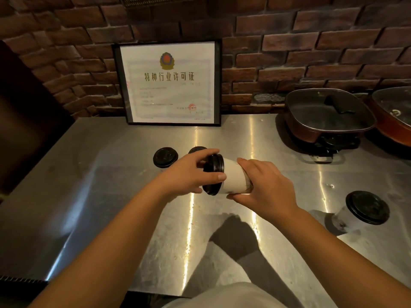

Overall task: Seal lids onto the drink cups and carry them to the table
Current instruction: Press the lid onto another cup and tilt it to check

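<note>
A white paper cup (233, 177) lies sideways in the air above the steel counter (111, 196), its mouth pointing left. My right hand (264, 185) wraps its base end. My left hand (191, 174) grips the black lid (213, 174) sitting on the cup's mouth, thumb and fingers around the rim. Behind my left hand stand two more black-lidded cups (165, 157), the second black-lidded cup (195, 150) partly hidden. Another lidded white cup (362, 211) stands at the right of the counter.
A framed certificate (170, 83) leans against the brick wall at the back. Two lidded electric pots, one (327, 114) and the other (393, 112), sit at the back right. The counter's front edge runs close to my body.
</note>
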